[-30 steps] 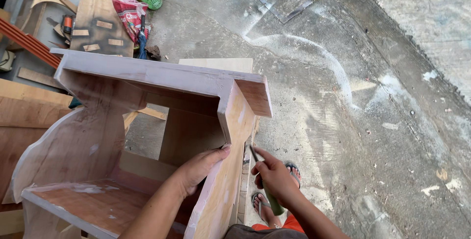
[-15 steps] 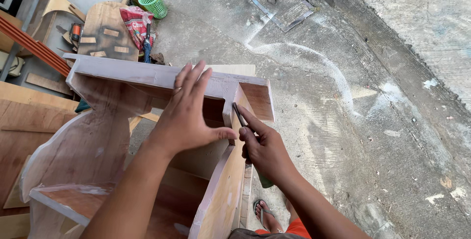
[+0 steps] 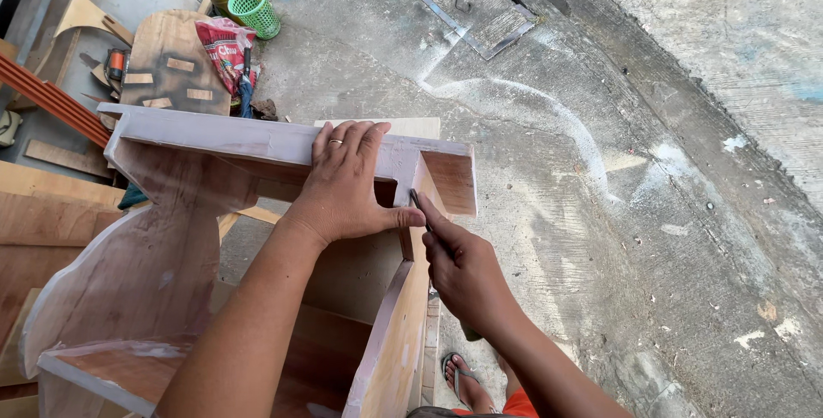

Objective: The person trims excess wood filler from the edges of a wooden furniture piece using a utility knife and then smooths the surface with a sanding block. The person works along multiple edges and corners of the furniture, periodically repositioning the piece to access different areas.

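The left hand (image 3: 347, 182) lies open and flat on the top rail of the plywood frame (image 3: 214, 139) standing on the concrete floor (image 3: 617, 212), while the right hand (image 3: 463, 272) grips a thin tool (image 3: 418, 208) against the frame's corner.

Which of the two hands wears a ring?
The left hand, pressed flat on the top edge of the plywood cabinet, shows a ring on one finger. The right hand grips a thin tool and shows none.
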